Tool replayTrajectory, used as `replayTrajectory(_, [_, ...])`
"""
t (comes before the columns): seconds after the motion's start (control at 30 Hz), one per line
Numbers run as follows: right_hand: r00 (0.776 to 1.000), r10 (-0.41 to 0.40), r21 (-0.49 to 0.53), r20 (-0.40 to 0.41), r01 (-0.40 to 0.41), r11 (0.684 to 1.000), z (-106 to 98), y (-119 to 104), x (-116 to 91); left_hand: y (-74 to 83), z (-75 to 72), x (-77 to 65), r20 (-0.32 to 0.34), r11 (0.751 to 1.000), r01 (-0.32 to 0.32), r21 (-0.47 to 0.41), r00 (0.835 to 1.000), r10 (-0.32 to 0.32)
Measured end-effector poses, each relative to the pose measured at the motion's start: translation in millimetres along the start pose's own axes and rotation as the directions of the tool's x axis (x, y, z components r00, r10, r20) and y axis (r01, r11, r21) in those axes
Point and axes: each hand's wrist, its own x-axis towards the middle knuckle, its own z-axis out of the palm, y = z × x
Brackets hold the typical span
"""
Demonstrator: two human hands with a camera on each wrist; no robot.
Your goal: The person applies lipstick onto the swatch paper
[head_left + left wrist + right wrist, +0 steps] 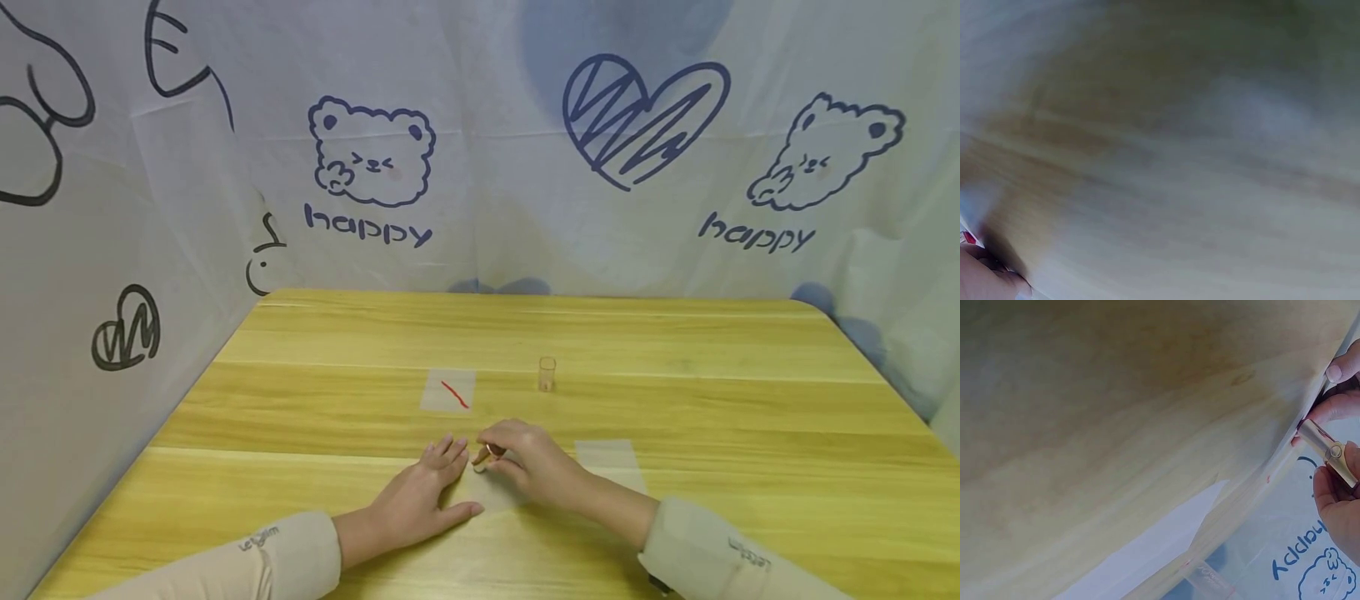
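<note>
The right hand (534,462) pinches a shiny gold tube (1325,444) bearing a round emblem (1335,451); the left hand (426,498) lies flat.

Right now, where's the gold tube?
The gold tube is in the right hand, near the right edge of the right wrist view. In the head view it's just right of the left hand, nearer than the clear cap.

Pale hanging cloth (502,217) with blue cartoon drawings (372,154) backs a yellowish wood-grain table (705,358).
</note>
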Motion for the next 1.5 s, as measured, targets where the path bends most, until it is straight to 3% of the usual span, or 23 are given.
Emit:
replayTrajectory(0.97, [1.0,-0.006,0.022,-0.025,0.007,1.0,-1.9,-1.2,-5.5,1.0,-0.4,-0.2,0.008,1.0,0.002,-0.001,1.0,-0.002])
replayTrajectory(1.23, [0.998,0.048,0.064,0.027,-0.05,0.997,-6.2,-4.0,-6.9,2.9,-1.8,-0.4,0.013,1.0,0.012,-0.016,1.0,-0.012])
replayTrajectory(1.5, [0.998,0.051,0.059,0.031,-0.053,0.997,-7.9,-4.3,-9.3,4.1,-2.9,-0.8,0.009,1.0,0.012,-0.017,1.0,-0.011])
